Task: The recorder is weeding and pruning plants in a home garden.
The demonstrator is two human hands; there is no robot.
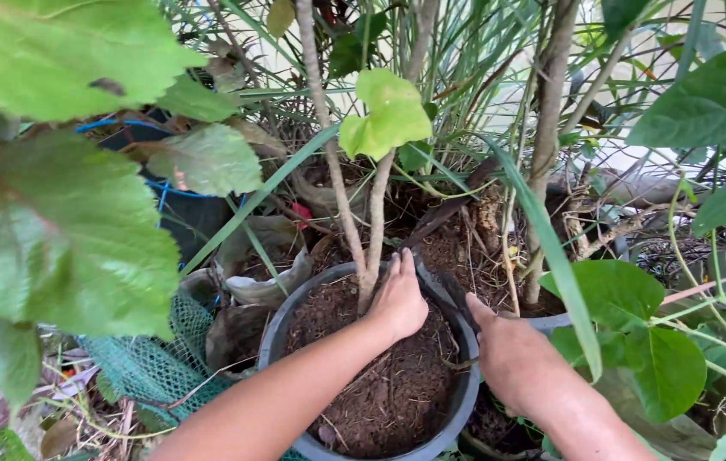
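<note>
Two hands — left hand (399,300) flat on crumbly soil (389,384), right hand (512,358) gripping round grey pot (464,401).

Setting: outdoor home garden or small nursery corner, crowded with potted plants.

Evidence:
- Round black plastic pot (282,337) filled with brown, fibrous soil, thin pale woody stems (354,222) rising from it.
- Further dark containers packed close beside it, one a black tub with blue rim (154,183), behind the leaves.
- Large lobed green leaves (64,239) overhanging at left; broad smooth green leaves (636,333) at right.
- Long narrow grass-like blades (551,248) crossing the middle.
- Green mesh netting (145,367) bunched on the ground.
- Dry brown leaf litter and tangled roots between pots.
- Pale wall visible behind the foliage; daylight throughout.
</note>
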